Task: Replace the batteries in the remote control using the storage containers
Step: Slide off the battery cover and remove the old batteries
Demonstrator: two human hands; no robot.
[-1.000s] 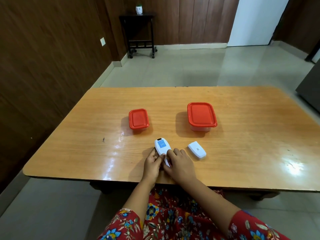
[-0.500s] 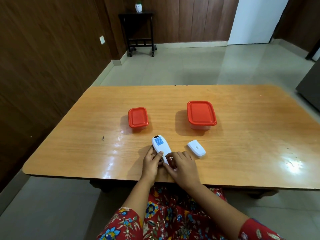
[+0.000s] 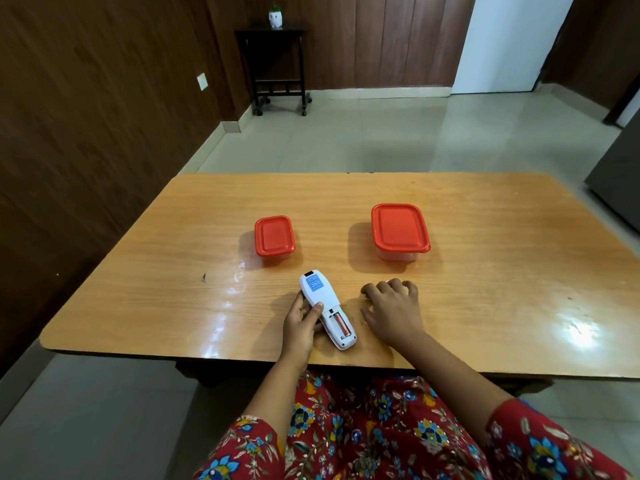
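Observation:
The white remote control [image 3: 320, 293] lies face down near the table's front edge, its battery bay uncovered. One orange battery [image 3: 341, 323] shows in the bay. My left hand [image 3: 299, 327] grips the remote's left side, thumb across its back. My right hand [image 3: 393, 311] is to the right of the remote, fingers curled down onto the table; whatever lies beneath it is hidden. Two closed containers with red lids stand farther back: a small one [image 3: 274, 236] on the left and a larger one [image 3: 400, 227] on the right.
The wooden table [image 3: 485, 271] has bare surface to the left and right of the containers. A dark side table [image 3: 273, 64] stands on the floor by the far wall. A grey cabinet edge [image 3: 620, 174] is at the right.
My right hand left the remote and moved right, over the spot where the white battery cover lay; the cover is now out of sight. The open bay with one battery came into view.

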